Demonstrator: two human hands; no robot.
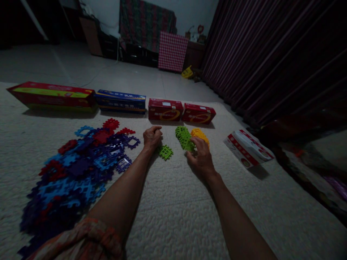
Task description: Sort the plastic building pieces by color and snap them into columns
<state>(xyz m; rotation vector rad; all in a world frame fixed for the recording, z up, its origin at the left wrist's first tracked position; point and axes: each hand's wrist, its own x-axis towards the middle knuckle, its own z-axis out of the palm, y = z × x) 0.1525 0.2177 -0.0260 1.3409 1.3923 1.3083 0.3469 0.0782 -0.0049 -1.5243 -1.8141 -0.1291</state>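
My left hand (152, 138) rests on the pale quilted mat with its fingers curled; whether anything is inside them is hidden. Just below and right of it lies a single green notched piece (165, 152). My right hand (199, 153) has its thumb and fingers apart around the near end of a green stack of pieces (183, 134); contact is hard to make out. Behind those fingers sits a group of yellow pieces (200, 134). To the left spreads a large heap of blue, purple and red pieces (78, 164).
Along the mat's far edge stand a red and green box (59, 97), a blue box (121, 102) and two red boxes (165, 109). A white and red package (248, 148) lies at the right. Dark curtains (257, 47) hang beyond it.
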